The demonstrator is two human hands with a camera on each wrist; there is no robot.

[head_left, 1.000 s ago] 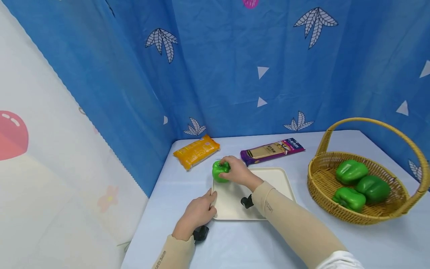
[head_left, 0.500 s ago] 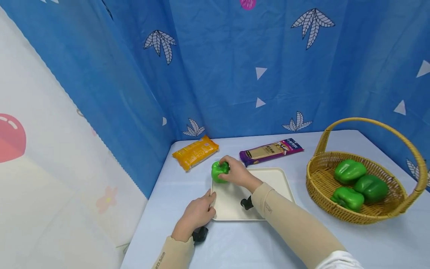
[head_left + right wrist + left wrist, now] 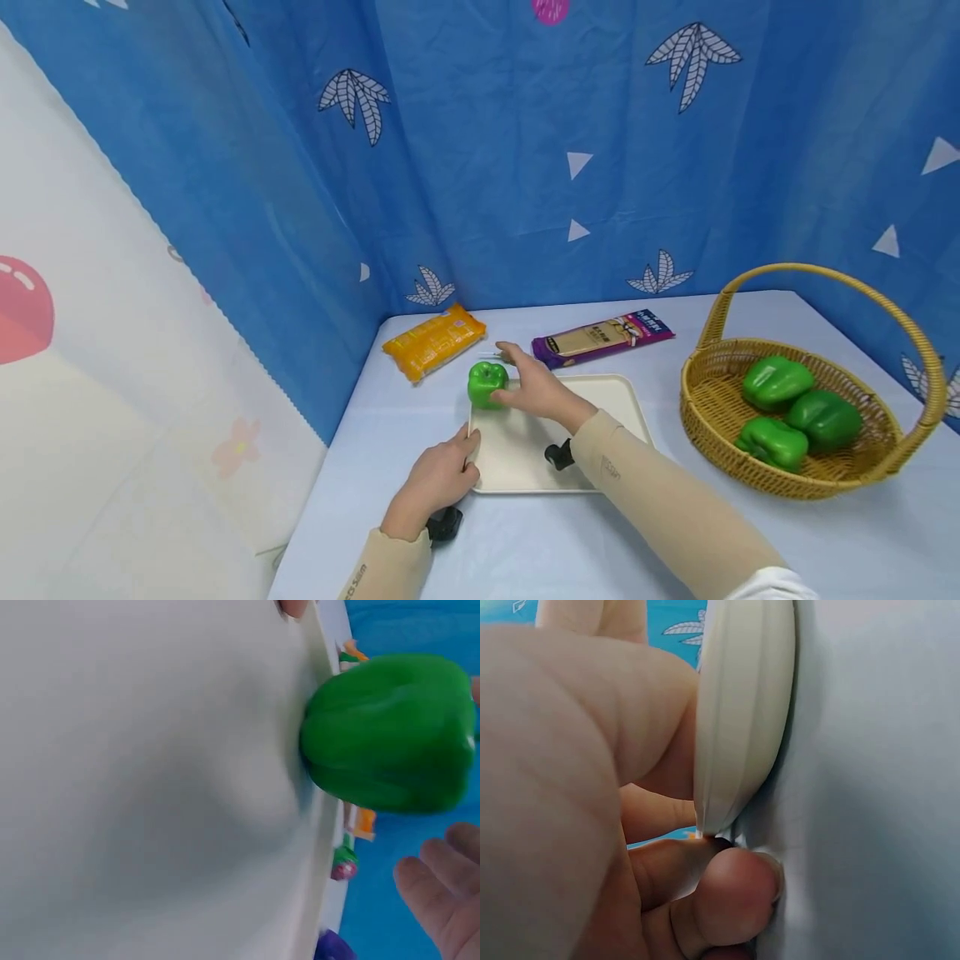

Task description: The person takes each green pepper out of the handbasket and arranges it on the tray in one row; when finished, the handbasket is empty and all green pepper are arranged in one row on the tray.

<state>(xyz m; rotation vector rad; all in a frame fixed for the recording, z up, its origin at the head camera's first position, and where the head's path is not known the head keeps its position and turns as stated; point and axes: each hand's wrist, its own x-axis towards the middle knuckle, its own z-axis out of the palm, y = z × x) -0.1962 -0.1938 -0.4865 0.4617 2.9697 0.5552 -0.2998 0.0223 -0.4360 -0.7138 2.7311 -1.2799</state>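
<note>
A green bell pepper [image 3: 486,384] stands upright in the far left corner of the cream tray [image 3: 517,467]. My right hand [image 3: 538,390] is beside it, fingers spread and apart from its top. In the right wrist view the bell pepper [image 3: 386,735] fills the tray's corner, with loose fingertips [image 3: 416,889] off to its side. My left hand [image 3: 435,477] holds the tray's left edge. Seen from the left wrist, the thumb side lies against the tray's rim [image 3: 742,712] while the other fingers curl in by its underside.
On the right, a wicker basket [image 3: 701,433] with a tall handle holds three green bell peppers [image 3: 780,383]. Behind the tray lie an orange packet [image 3: 437,340] and a purple packet [image 3: 603,337]. A small green and pink thing [image 3: 345,862] shows beyond the tray's rim.
My right hand has let go of the bell pepper, its fingers opening and drawing back slightly to the right. The pepper stays in the corner; my left hand keeps its hold.
</note>
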